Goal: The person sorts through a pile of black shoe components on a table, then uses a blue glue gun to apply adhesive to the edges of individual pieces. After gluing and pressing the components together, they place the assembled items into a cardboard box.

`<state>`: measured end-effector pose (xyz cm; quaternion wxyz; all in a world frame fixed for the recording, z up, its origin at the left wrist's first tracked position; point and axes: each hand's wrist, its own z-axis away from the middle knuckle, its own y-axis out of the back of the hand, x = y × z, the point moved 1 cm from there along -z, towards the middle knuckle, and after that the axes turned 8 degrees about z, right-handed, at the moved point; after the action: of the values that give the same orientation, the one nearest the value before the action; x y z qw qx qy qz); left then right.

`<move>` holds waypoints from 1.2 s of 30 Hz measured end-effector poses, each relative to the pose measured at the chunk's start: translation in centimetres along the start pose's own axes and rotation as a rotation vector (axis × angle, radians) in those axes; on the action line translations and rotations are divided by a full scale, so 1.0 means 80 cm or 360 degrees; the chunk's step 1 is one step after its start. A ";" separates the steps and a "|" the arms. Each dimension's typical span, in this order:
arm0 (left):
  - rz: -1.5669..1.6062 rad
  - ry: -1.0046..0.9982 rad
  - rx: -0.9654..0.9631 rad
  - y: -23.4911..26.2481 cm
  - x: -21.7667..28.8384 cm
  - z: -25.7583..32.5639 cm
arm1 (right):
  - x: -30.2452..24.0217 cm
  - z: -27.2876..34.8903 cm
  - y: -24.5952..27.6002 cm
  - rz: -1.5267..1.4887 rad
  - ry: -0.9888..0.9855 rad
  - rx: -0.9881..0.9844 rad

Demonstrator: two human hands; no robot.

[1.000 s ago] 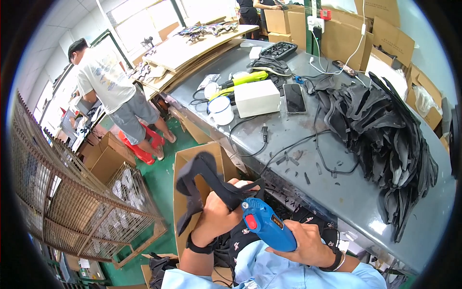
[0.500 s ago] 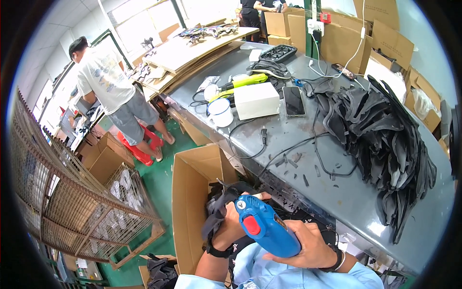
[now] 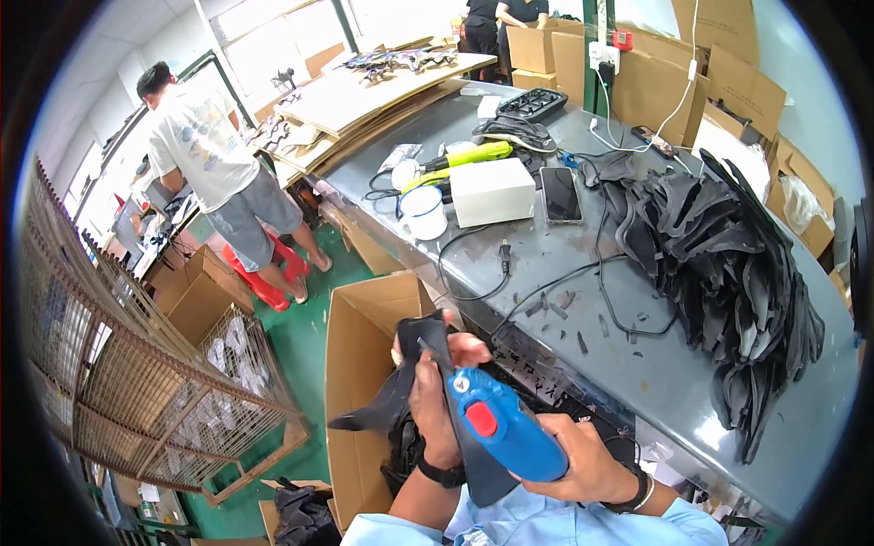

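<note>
My left hand (image 3: 431,408) is closed around a limp, dark grey, flat shaped piece (image 3: 485,469), perhaps fabric or foam. One part of it rises above the fingers, a pointed end sticks out to the left, and a long strip runs down beside my wrist. My right hand (image 3: 581,462) grips a blue handheld tool (image 3: 521,441) with a red button. The tool's front end is close to my left fingers and the grey piece; its working tip is hidden. Below my left hand stands an open cardboard box (image 3: 353,382) holding similar dark pieces.
A big pile of dark grey pieces (image 3: 701,237) lies on the grey table (image 3: 674,400) at right. Also there are a phone (image 3: 561,196), white box (image 3: 492,193), white cup (image 3: 422,213), cable and scraps. A wire cage (image 3: 164,382) and another person (image 3: 205,155) are at left.
My left hand has lifted and turned the dark piece, which now spreads out above and below the fingers. The blue tool has shifted slightly right and stays in my right hand.
</note>
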<state>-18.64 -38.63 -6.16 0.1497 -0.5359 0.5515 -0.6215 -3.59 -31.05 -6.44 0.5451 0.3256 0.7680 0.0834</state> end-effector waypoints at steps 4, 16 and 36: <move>0.0031 -0.0192 0.0314 0.025 0.018 -0.008 | -0.008 0.003 0.003 0.0158 -0.0048 0.0034; -0.0548 -0.0252 -0.0205 0.017 0.050 0.006 | 0.008 0.010 0.000 0.0689 -0.0025 0.0064; -0.1123 0.0855 -0.0168 0.002 0.116 -0.012 | 0.018 0.021 0.004 0.0736 0.0002 0.0148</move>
<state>-23.04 -45.36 -1.45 -0.2476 -0.5176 0.3852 -0.7228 -2.24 -30.33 -8.09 0.4954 0.5176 0.6764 0.1707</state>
